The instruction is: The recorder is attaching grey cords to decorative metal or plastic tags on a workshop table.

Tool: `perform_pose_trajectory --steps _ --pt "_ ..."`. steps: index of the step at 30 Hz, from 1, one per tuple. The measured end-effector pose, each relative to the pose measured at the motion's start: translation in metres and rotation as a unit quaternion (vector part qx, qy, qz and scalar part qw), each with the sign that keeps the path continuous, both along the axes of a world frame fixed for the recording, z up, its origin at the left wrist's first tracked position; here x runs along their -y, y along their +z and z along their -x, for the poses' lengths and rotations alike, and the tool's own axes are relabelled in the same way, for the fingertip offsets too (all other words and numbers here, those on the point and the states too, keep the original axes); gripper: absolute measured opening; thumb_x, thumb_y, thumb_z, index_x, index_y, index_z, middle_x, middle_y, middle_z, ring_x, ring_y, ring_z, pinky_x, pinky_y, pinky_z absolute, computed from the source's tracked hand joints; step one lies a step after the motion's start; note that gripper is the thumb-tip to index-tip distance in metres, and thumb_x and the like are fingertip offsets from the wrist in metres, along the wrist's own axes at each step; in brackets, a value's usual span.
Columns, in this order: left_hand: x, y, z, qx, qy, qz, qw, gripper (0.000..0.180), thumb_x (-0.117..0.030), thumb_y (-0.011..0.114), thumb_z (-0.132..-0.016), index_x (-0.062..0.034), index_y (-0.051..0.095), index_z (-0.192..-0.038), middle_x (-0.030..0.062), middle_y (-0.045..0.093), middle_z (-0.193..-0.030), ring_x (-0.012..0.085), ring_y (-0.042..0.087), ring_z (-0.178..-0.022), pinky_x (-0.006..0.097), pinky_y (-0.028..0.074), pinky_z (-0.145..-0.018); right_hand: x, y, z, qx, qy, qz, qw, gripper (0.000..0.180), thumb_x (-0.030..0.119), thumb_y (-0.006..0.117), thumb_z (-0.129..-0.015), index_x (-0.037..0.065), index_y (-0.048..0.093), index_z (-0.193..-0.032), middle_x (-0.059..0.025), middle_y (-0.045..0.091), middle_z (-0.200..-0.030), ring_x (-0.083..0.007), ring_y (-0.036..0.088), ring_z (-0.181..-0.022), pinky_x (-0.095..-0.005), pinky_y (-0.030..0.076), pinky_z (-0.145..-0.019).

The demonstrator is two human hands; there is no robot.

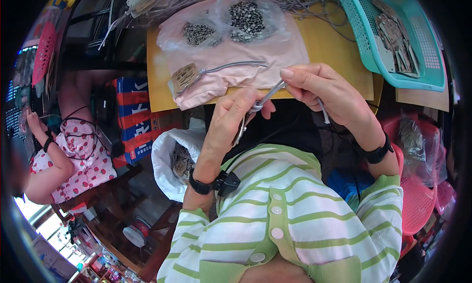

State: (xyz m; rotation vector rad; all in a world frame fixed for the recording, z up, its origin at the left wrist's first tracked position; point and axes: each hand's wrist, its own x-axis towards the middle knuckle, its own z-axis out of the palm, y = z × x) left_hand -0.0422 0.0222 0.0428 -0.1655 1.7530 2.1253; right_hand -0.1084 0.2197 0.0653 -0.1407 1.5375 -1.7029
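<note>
Fingers closed, my left hand (228,116) grips a grey cord (271,91), which looks looped or knotted beside the thumb. From under that hand sticks a thin, shiny piece (240,132) whose kind I cannot make out. My right hand (327,89) pinches the cord farther along between thumb and fingertips, and a pale cord end (325,113) hangs below its fingers. On the pink cloth (285,57) beyond my hands lies another grey cord (233,65), with a brown printed card (185,78) at its left end.
Two clear bags of small metal parts (247,18) (198,33) sit on the cloth. A turquoise basket (415,81) holds cards at the far right. Bundled grey cords (309,7) lie at the back. Left are a white sack (162,150) and a seated person (81,155).
</note>
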Motion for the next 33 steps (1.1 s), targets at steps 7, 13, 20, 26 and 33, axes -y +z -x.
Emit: perform_pose_trajectory --steps 7,13,20,26,33 --pt "0.005 -0.001 -0.007 -0.019 -0.012 -0.005 1.000 0.031 -0.026 0.050 -0.094 -0.0043 0.060 -0.075 -0.0028 0.053 -0.068 0.0030 0.041 -0.060 0.019 0.029 -0.054 -0.008 0.011 0.004 0.093 -0.035 0.055 0.993 0.039 0.032 0.051 -0.095 0.011 0.045 -0.062 0.0092 0.029 -0.053 -0.0017 0.022 -0.044 -0.0214 0.016 -0.040" --pt "0.030 0.009 -0.033 -0.060 -0.072 0.097 0.991 0.009 -0.008 0.058 -0.087 -0.0015 0.057 -0.082 -0.0016 0.050 -0.074 0.0045 0.043 -0.064 0.020 0.033 -0.056 -0.009 0.013 0.001 -0.072 0.105 -0.026 0.992 0.032 0.033 0.052 -0.093 0.004 0.060 -0.081 -0.0011 0.054 -0.070 -0.0111 0.048 -0.062 -0.0254 0.040 -0.058" --pt "0.156 -0.005 -0.093 0.024 0.235 0.305 0.923 0.008 -0.009 0.064 -0.085 -0.0038 0.059 -0.086 -0.0002 0.059 -0.080 0.0074 0.054 -0.074 0.021 0.041 -0.069 -0.061 0.048 0.012 -0.434 0.147 -0.168 0.873 0.024 0.025 0.056 -0.091 0.004 0.061 -0.102 -0.0064 0.062 -0.086 -0.0138 0.049 -0.060 -0.0265 0.039 -0.055" --pt "0.287 -0.119 -0.208 0.198 0.220 0.505 0.811 0.014 -0.013 0.071 -0.078 -0.0020 0.062 -0.079 -0.0020 0.059 -0.071 0.0065 0.049 -0.063 0.021 0.038 -0.056 -0.106 0.039 0.011 -0.414 0.366 -0.305 0.776 0.024 0.020 0.060 -0.087 0.002 0.061 -0.102 -0.0082 0.062 -0.085 -0.0170 0.061 -0.070 -0.0310 0.047 -0.063" --pt "0.245 -0.109 -0.174 0.291 0.122 0.430 0.846 0.020 -0.015 0.073 -0.077 0.0006 0.068 -0.089 0.0004 0.063 -0.074 0.0070 0.055 -0.066 0.022 0.043 -0.061 -0.132 0.098 -0.019 -0.556 -0.284 -0.281 0.729 0.034 0.013 0.040 -0.087 -0.009 0.058 -0.107 -0.0074 0.058 -0.078 -0.0092 0.051 -0.069 -0.0219 0.043 -0.064"
